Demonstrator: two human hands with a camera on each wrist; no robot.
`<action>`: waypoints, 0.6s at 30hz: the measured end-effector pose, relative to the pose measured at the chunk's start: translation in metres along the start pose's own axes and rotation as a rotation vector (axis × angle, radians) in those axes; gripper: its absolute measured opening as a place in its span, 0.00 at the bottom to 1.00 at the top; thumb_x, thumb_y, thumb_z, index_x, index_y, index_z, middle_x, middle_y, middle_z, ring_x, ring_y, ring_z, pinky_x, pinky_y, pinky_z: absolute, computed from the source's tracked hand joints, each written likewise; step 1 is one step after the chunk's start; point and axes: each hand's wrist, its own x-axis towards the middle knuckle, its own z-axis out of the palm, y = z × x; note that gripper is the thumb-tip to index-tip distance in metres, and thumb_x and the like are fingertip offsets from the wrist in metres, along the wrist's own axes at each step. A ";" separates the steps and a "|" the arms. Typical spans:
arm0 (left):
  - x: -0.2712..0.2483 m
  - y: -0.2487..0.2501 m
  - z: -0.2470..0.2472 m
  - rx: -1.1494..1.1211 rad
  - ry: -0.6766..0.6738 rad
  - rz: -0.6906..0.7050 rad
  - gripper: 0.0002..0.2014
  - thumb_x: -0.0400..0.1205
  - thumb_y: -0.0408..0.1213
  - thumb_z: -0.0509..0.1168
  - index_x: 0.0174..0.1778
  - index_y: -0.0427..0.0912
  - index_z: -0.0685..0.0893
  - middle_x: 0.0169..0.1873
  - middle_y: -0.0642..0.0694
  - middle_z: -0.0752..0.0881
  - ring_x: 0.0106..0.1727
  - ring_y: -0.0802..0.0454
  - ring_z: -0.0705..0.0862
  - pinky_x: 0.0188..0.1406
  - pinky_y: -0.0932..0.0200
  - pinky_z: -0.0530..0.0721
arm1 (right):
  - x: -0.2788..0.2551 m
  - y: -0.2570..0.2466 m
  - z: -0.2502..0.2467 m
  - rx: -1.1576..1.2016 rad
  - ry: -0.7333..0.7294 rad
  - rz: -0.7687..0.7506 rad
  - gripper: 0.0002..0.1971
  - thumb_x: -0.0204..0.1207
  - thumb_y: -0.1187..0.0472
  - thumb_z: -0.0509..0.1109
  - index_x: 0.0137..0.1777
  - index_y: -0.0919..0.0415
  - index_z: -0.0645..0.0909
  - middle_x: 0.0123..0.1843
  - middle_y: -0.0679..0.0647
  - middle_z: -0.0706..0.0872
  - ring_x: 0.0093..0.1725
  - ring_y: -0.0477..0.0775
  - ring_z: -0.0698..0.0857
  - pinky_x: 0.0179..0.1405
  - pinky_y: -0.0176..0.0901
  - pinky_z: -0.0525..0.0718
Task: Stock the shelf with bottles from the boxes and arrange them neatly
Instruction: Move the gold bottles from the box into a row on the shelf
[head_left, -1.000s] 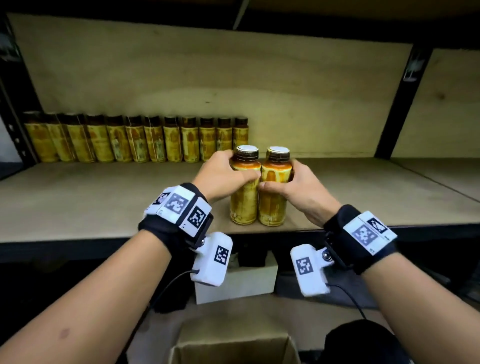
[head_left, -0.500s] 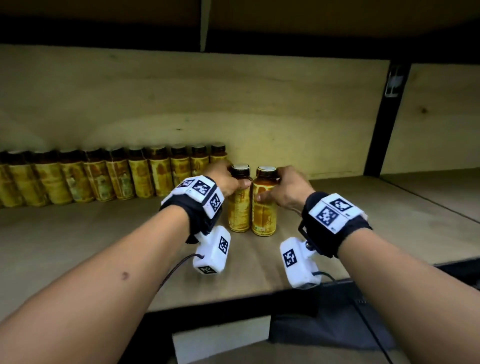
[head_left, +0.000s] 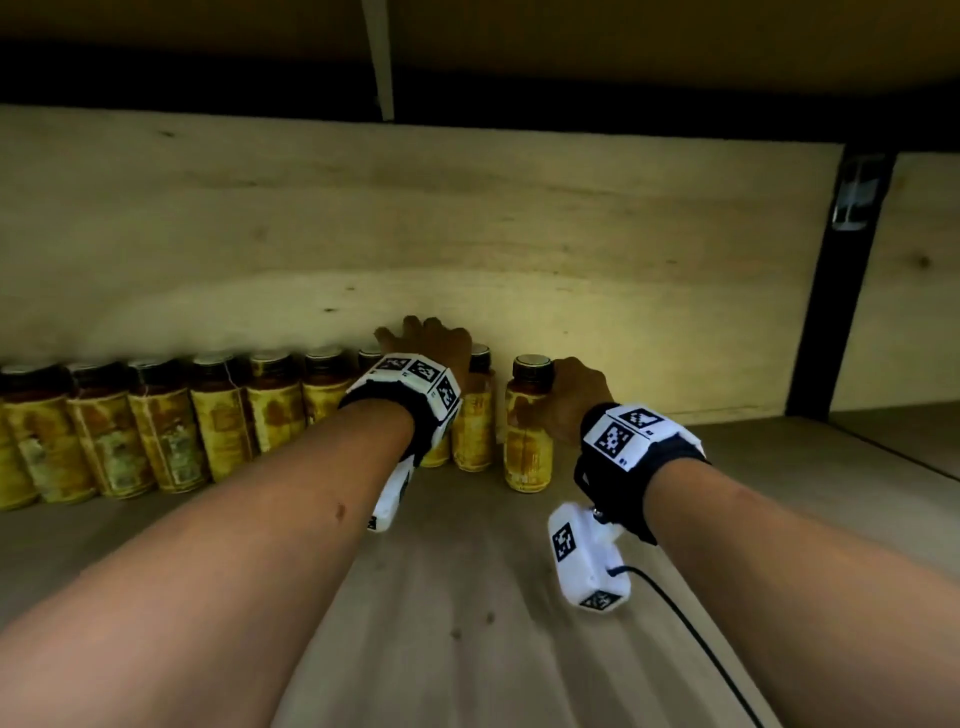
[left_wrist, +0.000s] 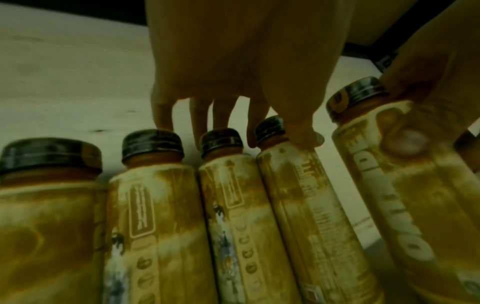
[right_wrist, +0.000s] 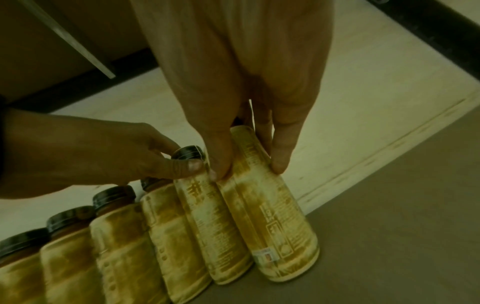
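Observation:
Two amber bottles with yellow labels and dark caps stand at the right end of the bottle row (head_left: 171, 421) along the back wall. My left hand (head_left: 426, 348) reaches over the row and pinches the neck of the left bottle (head_left: 474, 421), thumb in front (left_wrist: 303, 133), fingers behind the cap (right_wrist: 189, 153). My right hand (head_left: 576, 395) grips the upper body of the right bottle (head_left: 525, 431), thumb (right_wrist: 221, 160) on one side and fingers (right_wrist: 280, 154) on the other. That bottle (right_wrist: 267, 216) stands slightly in front of its neighbour and touches it low down.
The wooden shelf board (head_left: 493, 597) stretches bare in front of the row and to the right of the last bottle. A black upright post (head_left: 836, 291) divides the bay at right. The plywood back wall (head_left: 467, 234) stands right behind the bottles, and the upper shelf hangs low overhead.
Both hands have carried the two bottles from near the shelf's front edge back to the wall, at the right end of the row. My view has moved in closer.

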 end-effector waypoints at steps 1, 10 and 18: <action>0.007 -0.001 0.004 -0.011 -0.006 0.005 0.34 0.78 0.65 0.61 0.74 0.47 0.71 0.71 0.37 0.69 0.74 0.33 0.63 0.72 0.30 0.60 | 0.010 0.000 0.003 0.000 0.002 0.004 0.28 0.71 0.52 0.80 0.68 0.61 0.78 0.63 0.59 0.85 0.61 0.61 0.84 0.47 0.42 0.79; 0.044 -0.010 0.025 -0.051 0.050 0.134 0.27 0.81 0.57 0.63 0.66 0.38 0.74 0.64 0.35 0.79 0.65 0.33 0.76 0.68 0.43 0.70 | 0.064 0.003 0.026 0.007 0.063 -0.041 0.21 0.77 0.54 0.74 0.69 0.59 0.80 0.63 0.59 0.86 0.59 0.61 0.86 0.44 0.40 0.76; 0.013 0.003 0.016 -0.008 0.153 0.114 0.36 0.81 0.51 0.66 0.81 0.42 0.57 0.77 0.33 0.63 0.79 0.32 0.61 0.76 0.34 0.64 | 0.038 0.013 0.022 0.149 -0.075 0.094 0.62 0.54 0.38 0.86 0.81 0.67 0.59 0.77 0.65 0.72 0.69 0.62 0.78 0.58 0.52 0.81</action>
